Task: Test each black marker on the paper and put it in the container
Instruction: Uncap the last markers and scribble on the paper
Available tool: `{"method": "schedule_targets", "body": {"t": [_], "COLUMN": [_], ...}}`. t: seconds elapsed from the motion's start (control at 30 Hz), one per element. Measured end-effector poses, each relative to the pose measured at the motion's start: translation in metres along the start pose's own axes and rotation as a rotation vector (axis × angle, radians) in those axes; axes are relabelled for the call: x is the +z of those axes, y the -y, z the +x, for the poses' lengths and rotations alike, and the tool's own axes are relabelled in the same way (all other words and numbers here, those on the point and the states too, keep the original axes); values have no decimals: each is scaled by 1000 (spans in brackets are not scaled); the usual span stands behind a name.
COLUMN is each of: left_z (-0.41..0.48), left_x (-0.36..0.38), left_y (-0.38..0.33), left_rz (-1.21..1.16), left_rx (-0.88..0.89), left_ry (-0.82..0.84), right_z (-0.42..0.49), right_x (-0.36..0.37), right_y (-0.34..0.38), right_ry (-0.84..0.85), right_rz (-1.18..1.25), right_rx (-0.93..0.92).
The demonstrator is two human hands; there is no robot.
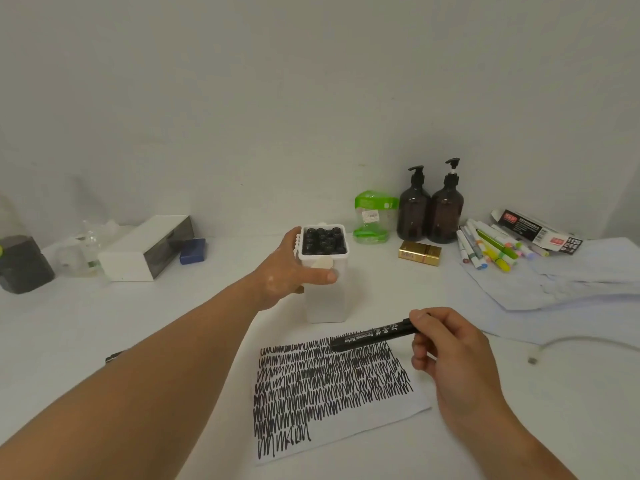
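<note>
Just one held marker (374,336), one container (325,299)

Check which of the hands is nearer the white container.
Left. The left hand grips the white container near its top; the right hand is apart from it, nearer the camera, holding a black marker over the paper.

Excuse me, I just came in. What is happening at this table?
A person is testing black markers. The right hand holds one black marker over the top edge of the paper, which is almost covered in black scribbles. The left hand grips the white container, thumb across its front. The container is already packed with stored markers standing upright.
</note>
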State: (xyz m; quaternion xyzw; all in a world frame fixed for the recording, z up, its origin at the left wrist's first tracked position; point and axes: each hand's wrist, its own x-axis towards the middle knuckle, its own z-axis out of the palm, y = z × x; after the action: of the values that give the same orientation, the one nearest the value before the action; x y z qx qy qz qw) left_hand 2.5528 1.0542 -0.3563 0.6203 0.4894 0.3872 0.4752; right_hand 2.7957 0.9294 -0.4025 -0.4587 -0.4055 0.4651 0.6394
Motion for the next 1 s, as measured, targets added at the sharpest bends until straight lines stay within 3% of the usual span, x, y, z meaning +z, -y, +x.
{"method": "schedule_targets", "body": {"t": [0.37, 0.67, 0.87, 1.0], "left_z": [-8, -65, -91, -95], "left_x": [4, -1, 0, 2], "left_y": [28, 41, 51, 47], "left_rz": [87, 316, 337, 354], "left_rx": [79, 414, 560, 622], "left_ry": [-53, -183, -255, -258], "right_z": [1, -5, -21, -31], "right_x": [-5, -5, 3, 13], "right_y": [4, 17, 36, 59], "right_ry": [5, 17, 98, 77], "right_rz": [63, 236, 166, -79], "right_rx": [-30, -78, -285, -517]}}
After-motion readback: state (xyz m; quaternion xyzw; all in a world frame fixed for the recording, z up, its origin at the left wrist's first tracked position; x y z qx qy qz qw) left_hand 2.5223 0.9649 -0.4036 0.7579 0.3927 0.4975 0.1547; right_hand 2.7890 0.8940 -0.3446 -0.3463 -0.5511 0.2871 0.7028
